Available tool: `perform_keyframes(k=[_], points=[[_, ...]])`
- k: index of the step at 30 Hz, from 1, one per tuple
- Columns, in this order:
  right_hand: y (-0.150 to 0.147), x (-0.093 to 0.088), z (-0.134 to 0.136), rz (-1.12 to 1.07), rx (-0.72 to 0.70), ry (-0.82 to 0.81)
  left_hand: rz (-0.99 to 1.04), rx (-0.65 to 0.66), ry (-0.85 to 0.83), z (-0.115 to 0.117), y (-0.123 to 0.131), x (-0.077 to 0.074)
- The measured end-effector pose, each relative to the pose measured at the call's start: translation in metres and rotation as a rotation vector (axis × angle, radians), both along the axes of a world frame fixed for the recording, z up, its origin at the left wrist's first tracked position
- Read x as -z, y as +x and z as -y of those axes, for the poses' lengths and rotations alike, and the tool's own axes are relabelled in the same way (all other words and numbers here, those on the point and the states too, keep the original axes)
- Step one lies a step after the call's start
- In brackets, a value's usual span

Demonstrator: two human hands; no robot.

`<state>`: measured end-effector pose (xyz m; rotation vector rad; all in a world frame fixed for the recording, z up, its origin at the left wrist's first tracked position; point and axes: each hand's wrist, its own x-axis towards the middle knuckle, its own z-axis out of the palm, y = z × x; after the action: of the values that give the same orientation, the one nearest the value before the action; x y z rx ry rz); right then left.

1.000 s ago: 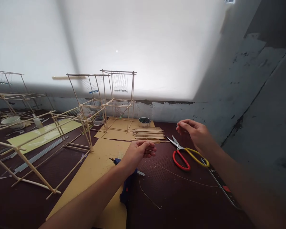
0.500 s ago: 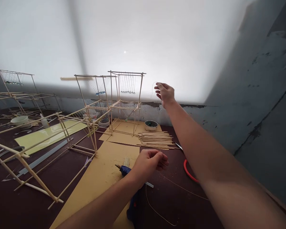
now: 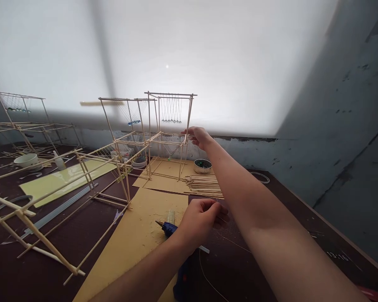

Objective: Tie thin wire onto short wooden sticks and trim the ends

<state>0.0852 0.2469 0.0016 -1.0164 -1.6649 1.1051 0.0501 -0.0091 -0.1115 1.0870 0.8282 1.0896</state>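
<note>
My right hand [image 3: 199, 137] reaches out to the right post of a stick frame [image 3: 169, 95], its fingers bent together at the crossbar. The thread it pinched is too thin to make out there now. From the frame's top, a row of clear glass marbles [image 3: 171, 121] hangs on threads. Closer to me, my left hand [image 3: 201, 220] pinches thumb to forefinger over a fine thread, low above the table. Below that hand a loose thread [image 3: 204, 272] curves across the dark tabletop. Beside my left wrist lies a blue glue gun [image 3: 168, 228], partly hidden by my forearm.
A bundle of thin sticks [image 3: 204, 184] and a bowl of dark green marbles [image 3: 203, 166] lie near my right forearm. More stick frames [image 3: 126, 100] stand leftward. Glue sticks [image 3: 59, 209], a yellow sheet [image 3: 75, 180] and a white bowl [image 3: 25, 160] are at left.
My right hand has moved left and down, from open space beside the frame to its right post. The left hand keeps its pinch. The red-handled scissors have gone out of sight behind my arm.
</note>
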Motion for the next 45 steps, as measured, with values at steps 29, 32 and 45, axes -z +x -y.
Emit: perform_keyframes(k=[29, 32, 45], points=[[0.162, 0.041, 0.152, 0.998, 0.272, 0.21, 0.087, -0.09, 0.035, -0.001, -0.005, -0.003], [0.195, 0.071, 0.19, 1.1, 0.401, 0.091, 0.109, -0.083, 0.065, -0.002, -0.008, -0.002], [0.129, 0.093, 0.277, 0.062, -0.278, -0.134, -0.005, -0.118, 0.269, 0.007, -0.007, -0.006]])
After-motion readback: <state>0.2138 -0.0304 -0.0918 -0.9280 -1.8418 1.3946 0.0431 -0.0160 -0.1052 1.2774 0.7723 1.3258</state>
